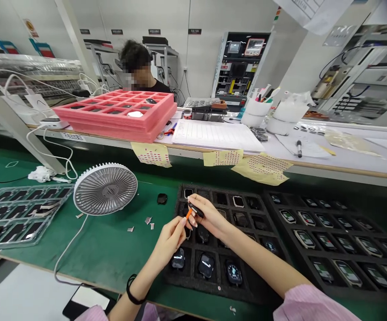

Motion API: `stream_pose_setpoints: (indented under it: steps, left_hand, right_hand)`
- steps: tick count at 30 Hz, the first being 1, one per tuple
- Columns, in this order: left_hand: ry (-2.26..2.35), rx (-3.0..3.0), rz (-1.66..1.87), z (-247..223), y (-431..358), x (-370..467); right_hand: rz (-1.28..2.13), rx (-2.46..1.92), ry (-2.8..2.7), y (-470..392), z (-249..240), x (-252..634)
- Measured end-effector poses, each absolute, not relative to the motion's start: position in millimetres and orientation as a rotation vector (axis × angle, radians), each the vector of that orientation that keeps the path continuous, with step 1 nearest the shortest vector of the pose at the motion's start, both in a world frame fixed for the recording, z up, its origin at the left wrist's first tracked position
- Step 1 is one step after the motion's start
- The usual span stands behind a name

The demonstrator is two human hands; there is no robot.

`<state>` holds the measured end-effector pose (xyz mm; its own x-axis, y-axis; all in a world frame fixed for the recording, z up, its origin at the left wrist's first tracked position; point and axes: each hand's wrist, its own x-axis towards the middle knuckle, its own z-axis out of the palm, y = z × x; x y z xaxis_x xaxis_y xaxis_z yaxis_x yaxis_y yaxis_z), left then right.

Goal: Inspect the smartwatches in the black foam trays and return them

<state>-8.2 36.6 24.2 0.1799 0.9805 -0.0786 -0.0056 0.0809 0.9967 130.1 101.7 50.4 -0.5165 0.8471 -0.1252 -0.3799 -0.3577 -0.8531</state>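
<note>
One black device (198,211) sits in the pinching right hand (211,216), beside the left hand (169,238) (pinching an orange stick (188,214)).

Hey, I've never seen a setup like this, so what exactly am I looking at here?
There's no robot here, just a person's two bare hands, and only one picture. It comes from a camera worn on that person's head, looking forward and down. The left hand pinches a thin orange tool, its tip at a small dark piece in the right hand; what that piece is, I can't tell. On the green table are black foam trays of watch-like devices, a clear plastic tray and a round fan. A pink foam tray sits on the shelf above, and another person is beyond it.
</note>
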Motion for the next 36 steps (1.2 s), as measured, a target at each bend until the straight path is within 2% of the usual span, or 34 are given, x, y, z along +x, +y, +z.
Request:
stream_pose_setpoints:
  steps: [15, 23, 36]
  left_hand:
    - [1.127, 1.287, 0.988, 25.2, 35.8, -15.9]
    - [1.024, 1.287, 1.013, 42.5, 36.1, -9.1]
    - [1.125, 1.25, 0.996, 27.1, 33.8, -13.1]
  right_hand:
    - [1.868, -0.807, -1.084, 101.7, 53.1, 127.9]
    - [2.197, -0.738, -0.902, 87.1, 30.2, 107.0]
    - [1.967, -0.685, -0.879, 92.1, 54.2, 119.4]
